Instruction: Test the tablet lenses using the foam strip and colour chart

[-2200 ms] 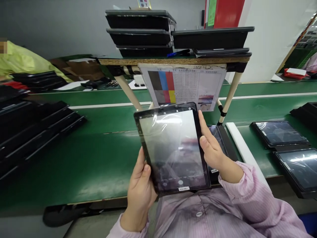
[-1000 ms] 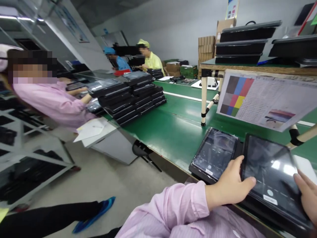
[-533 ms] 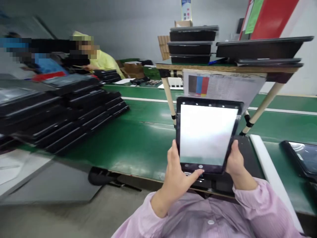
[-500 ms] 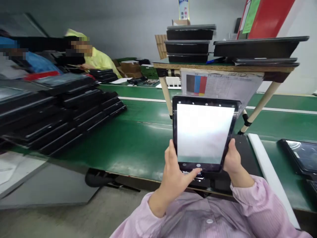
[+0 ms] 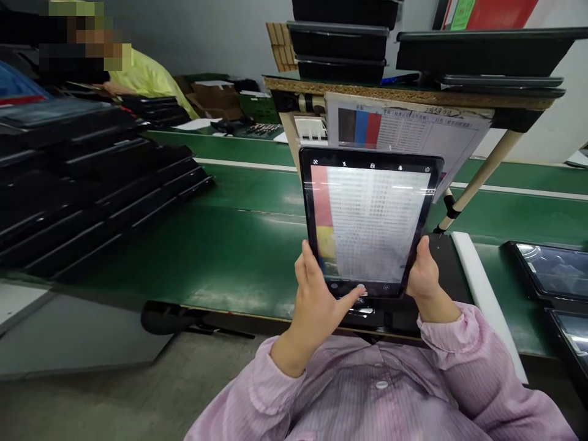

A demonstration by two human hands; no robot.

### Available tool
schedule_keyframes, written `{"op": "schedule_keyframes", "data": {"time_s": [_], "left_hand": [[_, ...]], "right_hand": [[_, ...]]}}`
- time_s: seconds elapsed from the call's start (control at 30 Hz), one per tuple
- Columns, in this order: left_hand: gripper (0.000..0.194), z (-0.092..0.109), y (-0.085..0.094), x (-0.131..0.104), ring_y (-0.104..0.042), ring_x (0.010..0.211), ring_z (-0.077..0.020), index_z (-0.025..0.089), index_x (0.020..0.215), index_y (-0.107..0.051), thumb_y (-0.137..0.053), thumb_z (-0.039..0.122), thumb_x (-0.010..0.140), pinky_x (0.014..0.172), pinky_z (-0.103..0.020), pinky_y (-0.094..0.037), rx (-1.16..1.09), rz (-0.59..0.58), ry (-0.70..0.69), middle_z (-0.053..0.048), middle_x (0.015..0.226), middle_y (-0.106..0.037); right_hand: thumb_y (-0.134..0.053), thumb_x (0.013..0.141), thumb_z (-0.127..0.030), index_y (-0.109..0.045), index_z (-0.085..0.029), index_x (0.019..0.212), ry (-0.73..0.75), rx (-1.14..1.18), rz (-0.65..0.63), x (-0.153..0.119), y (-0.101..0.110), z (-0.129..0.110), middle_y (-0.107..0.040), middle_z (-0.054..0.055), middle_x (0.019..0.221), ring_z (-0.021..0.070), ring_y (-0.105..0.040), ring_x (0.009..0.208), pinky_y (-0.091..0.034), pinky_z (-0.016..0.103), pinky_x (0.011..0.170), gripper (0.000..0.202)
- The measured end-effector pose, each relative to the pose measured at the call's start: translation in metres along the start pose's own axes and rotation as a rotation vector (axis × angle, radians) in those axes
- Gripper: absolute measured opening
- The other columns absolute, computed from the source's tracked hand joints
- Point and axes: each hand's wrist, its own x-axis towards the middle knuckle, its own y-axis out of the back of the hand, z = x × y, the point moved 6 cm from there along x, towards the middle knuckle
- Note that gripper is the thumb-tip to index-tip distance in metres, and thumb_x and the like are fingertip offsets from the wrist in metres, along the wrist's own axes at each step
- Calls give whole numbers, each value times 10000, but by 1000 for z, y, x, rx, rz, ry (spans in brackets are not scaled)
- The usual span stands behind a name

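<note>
I hold a black tablet upright in front of me with both hands. Its lit screen shows a camera picture of the printed chart, with red and yellow patches and fine rows of text. My left hand grips the lower left edge, its thumb reaching across to the round button at the bottom of the screen. My right hand clasps the lower right edge. The chart hangs from the front of a small wooden stand right behind the tablet. Below the tablet another dark tablet lies flat on the bench.
A green conveyor bench runs across. Stacks of black trays fill its left side; more trays sit on the stand. Two tablets lie at the right, beside a white foam strip. A person in yellow works at the far left.
The tablet's screen went from a blank white glow to a sharp picture of the chart. My view tilted down slightly. Both hands keep their hold, the left thumb still at the bottom button.
</note>
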Motion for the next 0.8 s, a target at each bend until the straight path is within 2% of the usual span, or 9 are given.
{"op": "schedule_keyframes", "data": {"time_s": [0.13, 0.3, 0.37, 0.43, 0.5, 0.57, 0.67, 0.73, 0.8], "left_hand": [[1454, 1, -1, 0, -429, 1472, -463, 198, 1727, 1, -893, 710, 700, 1200, -712, -364, -23, -19, -6, -276, 1578, -380], [1385, -4, -1, -1, -451, 1467, -447, 173, 1726, -82, -850, 751, 729, 1194, -681, -397, -93, 3, 20, -280, 1590, -402], [1185, -9, 1, 0, -502, 1443, -407, 179, 1708, -216, -800, 704, 821, 1194, -624, -430, -218, 40, 41, -253, 1559, -479], [850, -18, 6, 2, -586, 1381, -341, 222, 1640, -409, -679, 642, 953, 1174, -541, -482, -464, 112, 133, -195, 1502, -581], [610, -31, 6, 5, -636, 1348, -287, 292, 1529, -577, -617, 601, 1005, 1140, -458, -529, -780, 154, 316, -126, 1489, -641], [546, -38, 0, 6, -639, 1372, -272, 363, 1439, -667, -714, 594, 946, 1112, -406, -561, -1030, 118, 520, -56, 1518, -657], [587, -39, -9, 5, -650, 1377, -269, 444, 1392, -699, -846, 569, 837, 1089, -400, -592, -1183, 36, 703, 7, 1494, -693], [570, -37, -14, 3, -663, 1364, -269, 465, 1378, -705, -846, 571, 836, 1082, -423, -606, -1209, 15, 742, 21, 1458, -720], [542, -35, -20, -1, -644, 1395, -282, 452, 1365, -718, -829, 575, 850, 1106, -453, -596, -1216, -14, 747, 16, 1463, -718]], "right_hand": [[-670, 665, -973, -795, -241, 1055, -15, -29, 13, -2, -1, -1, -820, 97, 1176, 352, -573, 1473, -549, 516, 1182, 839], [-620, 654, -1015, -795, -261, 1067, -19, -69, -27, -1, -4, -4, -821, 88, 1183, 359, -567, 1478, -544, 548, 1192, 877], [-620, 650, -1018, -797, -263, 1053, -21, -81, -26, -2, -3, -4, -826, 82, 1163, 365, -581, 1465, -550, 554, 1184, 874], [-608, 661, -1024, -803, -258, 1022, -43, -81, -21, -6, -2, -3, -832, 84, 1133, 375, -604, 1439, -568, 557, 1161, 869], [-557, 714, -1023, -815, -242, 1026, -73, -101, -61, -14, -4, -2, -830, 95, 1145, 382, -613, 1429, -581, 557, 1142, 880], [-504, 832, -964, -805, -236, 1183, -12, -164, -133, -23, -7, -11, -792, 91, 1289, 357, -563, 1485, -541, 546, 1191, 862], [-461, 993, -803, -509, -306, 1614, 233, -340, -247, -36, -15, -44, -534, 18, 1654, 289, -378, 1618, -366, 535, 1329, 797], [-423, 1017, -779, -283, -349, 1718, 336, -493, -266, -41, -18, -66, -393, -27, 1743, 289, -294, 1655, -310, 543, 1355, 834], [-372, 1013, -802, -221, -357, 1733, 372, -630, -235, -42, -16, -83, -420, -38, 1728, 314, -269, 1663, -325, 559, 1347, 859]]}}
